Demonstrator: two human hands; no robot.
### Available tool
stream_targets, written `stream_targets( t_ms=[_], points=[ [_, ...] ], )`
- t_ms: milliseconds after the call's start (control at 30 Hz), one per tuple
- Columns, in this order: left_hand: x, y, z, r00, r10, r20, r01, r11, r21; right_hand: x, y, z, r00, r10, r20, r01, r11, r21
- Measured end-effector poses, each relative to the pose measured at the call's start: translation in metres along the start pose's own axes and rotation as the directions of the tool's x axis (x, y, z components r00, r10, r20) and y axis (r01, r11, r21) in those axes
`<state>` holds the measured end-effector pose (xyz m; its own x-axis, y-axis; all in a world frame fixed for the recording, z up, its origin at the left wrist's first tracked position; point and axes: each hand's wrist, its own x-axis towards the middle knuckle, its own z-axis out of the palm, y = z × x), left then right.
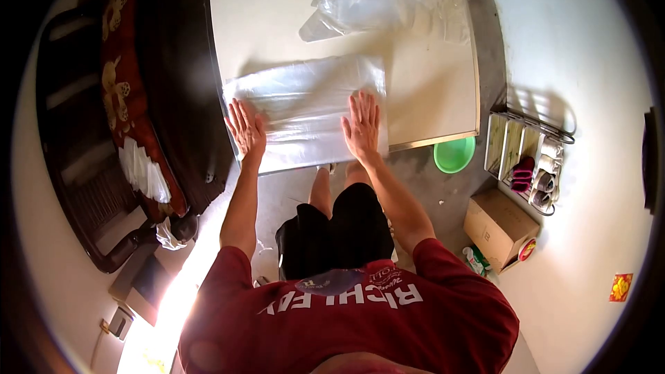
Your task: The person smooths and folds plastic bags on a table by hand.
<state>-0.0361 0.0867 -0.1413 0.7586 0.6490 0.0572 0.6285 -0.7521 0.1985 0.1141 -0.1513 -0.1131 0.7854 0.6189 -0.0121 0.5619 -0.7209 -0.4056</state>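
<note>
A clear plastic bag or sheet (pixel 308 107) lies spread flat near the front edge of the pale table (pixel 429 97), with creases running across it. On its left end rests my left hand (pixel 246 128), palm down and fingers stretched out. My right hand (pixel 361 125) presses flat on the right part of the plastic, fingers pointing away from me. Farther back on the table is a loose, crumpled heap of clear plastic bags (pixel 395 3). Neither hand grips anything.
A green basin (pixel 454 155) sits on the floor by the table's right corner. Beyond it are a shoe rack (pixel 511 145) with shoes and a cardboard box (pixel 500 230). Along the left stands a dark wooden bench (pixel 76 159) with a red patterned cushion and white bags.
</note>
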Motion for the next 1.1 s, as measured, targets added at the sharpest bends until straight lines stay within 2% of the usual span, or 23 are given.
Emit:
stream_targets(
  t_ms=[100,133,200,267,333,467,533,600,667,700,733,800,867,933,1000,1100],
  points=[
    [0.012,0.033,-0.001,0.985,0.144,0.097,-0.139,0.989,-0.057,0.026,-0.017,-0.002,0.996,-0.088,-0.011,0.089,0.996,0.016],
    [0.020,0.049,-0.003,0.980,0.165,0.114,-0.158,0.985,-0.062,0.040,-0.019,0.003,0.989,-0.150,-0.011,0.150,0.988,0.032],
    [0.033,0.056,0.010,0.977,0.173,0.123,-0.160,0.981,-0.112,0.055,-0.011,0.015,0.988,-0.152,-0.011,0.152,0.988,-0.005],
    [0.043,0.048,0.016,0.993,0.118,0.004,-0.117,0.990,-0.076,0.062,0.008,0.017,0.993,-0.108,-0.039,0.103,0.988,-0.115],
    [0.046,0.031,0.015,0.991,0.082,-0.105,-0.089,0.994,-0.059,0.063,0.030,0.012,0.995,-0.039,-0.097,0.027,0.993,-0.115],
    [0.042,0.001,0.009,0.998,0.061,0.013,-0.062,0.998,0.030,0.061,0.041,0.005,0.996,-0.003,-0.094,-0.002,0.999,-0.051],
    [0.029,0.005,0.000,0.998,0.062,-0.022,-0.062,0.998,0.008,0.056,0.031,0.000,0.995,0.017,-0.096,-0.022,0.999,-0.044],
    [0.005,0.025,-0.015,0.996,0.077,-0.037,-0.080,0.995,-0.059,0.034,-0.002,-0.016,1.000,-0.023,-0.008,0.023,0.999,-0.039],
    [-0.024,0.033,-0.013,0.997,0.047,0.059,-0.044,0.998,-0.045,0.004,-0.025,-0.008,0.994,-0.091,0.055,0.088,0.994,0.066],
    [-0.040,0.028,-0.002,0.998,-0.011,0.059,0.014,0.999,-0.052,-0.012,-0.026,-0.002,0.987,-0.092,0.134,0.080,0.992,0.095],
    [-0.052,0.022,0.006,0.996,-0.071,0.057,0.075,0.995,-0.059,-0.025,-0.019,0.004,0.987,-0.090,0.130,0.078,0.993,0.093],
    [-0.054,0.017,-0.002,0.998,-0.047,0.029,0.045,0.997,0.059,-0.035,-0.006,0.005,0.988,-0.091,0.121,0.092,0.996,0.001],
    [-0.052,0.011,-0.005,0.999,-0.016,0.035,0.016,1.000,0.017,-0.041,0.002,0.006,0.985,-0.092,0.145,0.097,0.995,-0.024],
    [-0.052,0.003,0.004,0.999,-0.017,0.030,0.016,0.999,0.046,-0.036,0.008,0.010,0.988,-0.069,0.137,0.060,0.996,0.064],
    [-0.049,-0.001,0.002,0.989,-0.062,0.135,0.056,0.997,0.047,-0.036,0.010,0.005,0.993,-0.050,0.105,0.047,0.998,0.033],
    [-0.044,0.007,-0.005,0.990,-0.057,0.132,0.051,0.998,0.047,-0.040,0.011,-0.012,0.995,0.020,0.099,-0.014,0.998,-0.056]
  ],
)
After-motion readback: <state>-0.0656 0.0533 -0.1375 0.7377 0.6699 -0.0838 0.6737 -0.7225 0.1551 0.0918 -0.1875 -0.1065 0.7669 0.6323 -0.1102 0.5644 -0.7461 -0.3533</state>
